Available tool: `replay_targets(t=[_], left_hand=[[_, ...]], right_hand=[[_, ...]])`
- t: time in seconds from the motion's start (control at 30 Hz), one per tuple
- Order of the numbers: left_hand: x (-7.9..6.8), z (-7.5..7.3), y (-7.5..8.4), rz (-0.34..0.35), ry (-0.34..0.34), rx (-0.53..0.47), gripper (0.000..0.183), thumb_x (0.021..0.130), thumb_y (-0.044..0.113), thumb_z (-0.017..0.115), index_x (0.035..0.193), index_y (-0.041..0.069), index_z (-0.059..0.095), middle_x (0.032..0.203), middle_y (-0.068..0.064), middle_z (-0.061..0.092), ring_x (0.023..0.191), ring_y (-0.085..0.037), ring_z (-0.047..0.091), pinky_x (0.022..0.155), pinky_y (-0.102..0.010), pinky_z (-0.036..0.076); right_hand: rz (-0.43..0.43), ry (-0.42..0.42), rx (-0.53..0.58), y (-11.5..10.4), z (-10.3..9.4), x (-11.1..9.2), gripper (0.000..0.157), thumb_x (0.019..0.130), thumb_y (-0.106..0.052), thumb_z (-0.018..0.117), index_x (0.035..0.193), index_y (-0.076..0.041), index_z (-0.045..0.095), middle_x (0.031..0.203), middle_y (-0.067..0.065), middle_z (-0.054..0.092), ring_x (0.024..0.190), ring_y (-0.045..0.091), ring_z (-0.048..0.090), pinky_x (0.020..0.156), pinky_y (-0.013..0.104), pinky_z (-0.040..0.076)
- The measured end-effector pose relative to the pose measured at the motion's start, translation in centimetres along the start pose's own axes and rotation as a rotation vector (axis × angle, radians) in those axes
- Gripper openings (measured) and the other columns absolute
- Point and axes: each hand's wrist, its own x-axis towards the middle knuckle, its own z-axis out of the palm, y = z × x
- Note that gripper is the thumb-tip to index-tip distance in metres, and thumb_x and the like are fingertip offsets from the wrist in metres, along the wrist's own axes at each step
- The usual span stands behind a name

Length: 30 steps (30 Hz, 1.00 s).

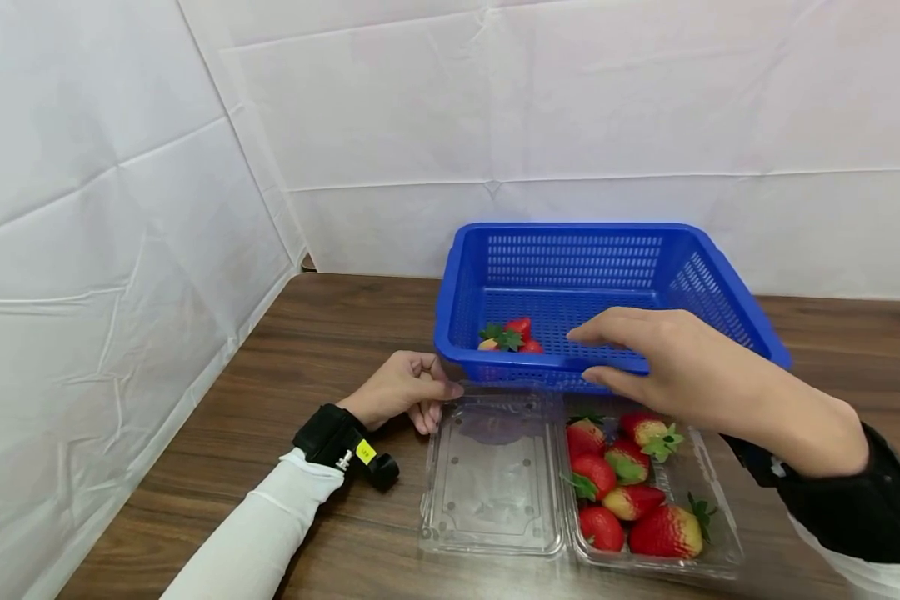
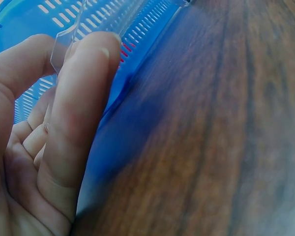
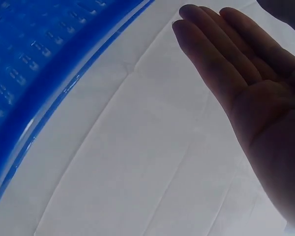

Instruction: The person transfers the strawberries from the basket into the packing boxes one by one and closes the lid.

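My left hand (image 1: pixel 405 392) pinches the far left corner of the clear plastic lid (image 1: pixel 495 487) between thumb and fingers. In the left wrist view the see-through lid edge (image 2: pixel 64 42) runs between the thumb and the fingers. Joined to the lid on its right is the clamshell's clear base (image 1: pixel 722 521), holding several red strawberries (image 1: pixel 663 533) with green leaves. My right hand (image 1: pixel 671 358) hovers over the front rim of the blue basket (image 1: pixel 573 250), its thumb apart from straight fingers, with nothing held. A few strawberries (image 1: pixel 521 329) lie in the basket's front left corner.
The basket stands directly behind the clamshell on a brown wood-grain table (image 1: pixel 345 308). White cloth walls (image 1: pixel 390 108) rise at the back and along the left side. A camera (image 1: pixel 381 472) strapped to the left wrist sits close beside the lid.
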Motion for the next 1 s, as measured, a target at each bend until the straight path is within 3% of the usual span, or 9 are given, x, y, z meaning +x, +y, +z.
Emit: replay_targets(t=[0.83,1.0], left_hand=[[0.2,0.0,-0.1,0.002,0.009,-0.009,0.024,0.084,0.017,0.073,0.079,0.0,0.057,0.056,-0.008,0.061,0.046,-0.018,0.06,0.042,-0.025,0.054],[0.1,0.0,-0.1,0.006,0.008,-0.012,0.024,0.085,0.017,0.073,0.079,0.0,0.057,0.056,-0.008,0.061,0.046,-0.018,0.06,0.042,-0.026,0.054]], right_hand=[[0.004,-0.238,-0.006,0.8,0.8,4.1,0.029,0.087,-0.016,0.072,0.115,-0.009,0.065,0.11,0.004,0.066,0.101,0.016,0.062,0.083,0.037,0.056],[-0.029,-0.27,-0.02,0.7,1.0,4.8,0.027,0.087,-0.015,0.072,0.113,-0.008,0.066,0.108,0.005,0.068,0.097,0.015,0.063,0.081,0.038,0.057]])
